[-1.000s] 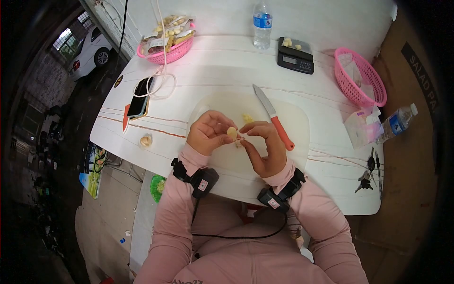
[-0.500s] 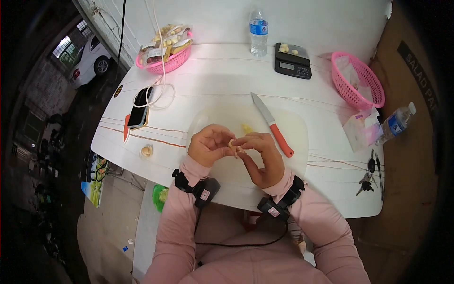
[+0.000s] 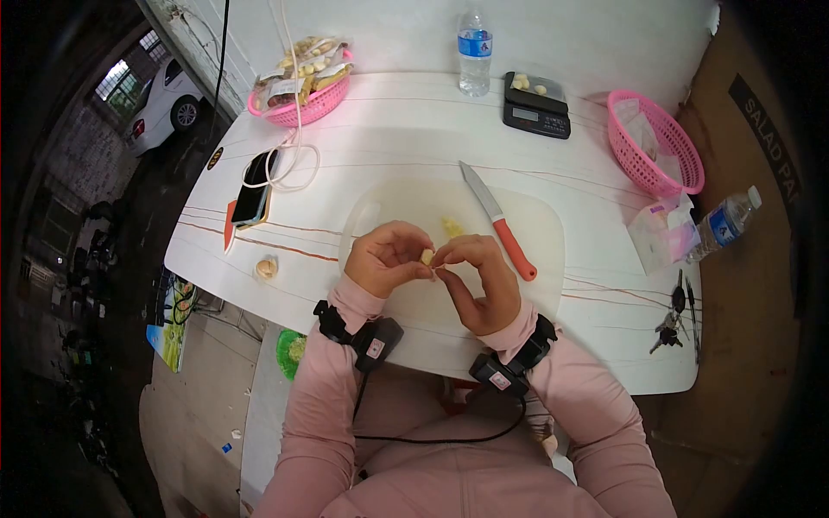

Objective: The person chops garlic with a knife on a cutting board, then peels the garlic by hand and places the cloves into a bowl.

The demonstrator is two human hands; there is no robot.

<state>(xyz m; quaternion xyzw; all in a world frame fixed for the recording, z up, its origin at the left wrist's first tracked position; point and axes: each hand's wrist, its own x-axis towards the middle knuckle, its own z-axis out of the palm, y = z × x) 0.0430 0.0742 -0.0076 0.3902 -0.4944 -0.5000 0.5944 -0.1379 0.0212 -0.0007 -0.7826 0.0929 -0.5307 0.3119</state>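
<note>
Between thumb and fingers of my left hand point(image 3: 390, 262) is a pale garlic clove point(image 3: 427, 256). My right hand point(image 3: 484, 281) meets it from the other side, thumb and forefinger pinched on a bit of the clove's papery skin point(image 3: 438, 270). Both hands are over the translucent white cutting board point(image 3: 540, 216). Just beyond my fingers lie some yellowish pieces point(image 3: 452, 226), too small to name surely. A knife point(image 3: 501, 220) with an orange handle rests on the board at the right, blade pointing away. Part of a garlic bulb point(image 3: 267, 268) sits left of the board.
At the back stand a pink basket point(image 3: 315, 108) of bagged food, a water bottle point(image 3: 475, 56) and a black scale point(image 3: 535, 116) bearing garlic cloves. Rightward are another pink basket point(image 3: 648, 160), a tissue pack point(image 3: 661, 233), a second bottle point(image 3: 727, 223) and keys point(image 3: 669, 324). A phone point(image 3: 255, 194) with cable lies left.
The clove's pale body shows more plainly between my left fingers now. My right fingers have shifted slightly on the skin. The head view has tilted a little.
</note>
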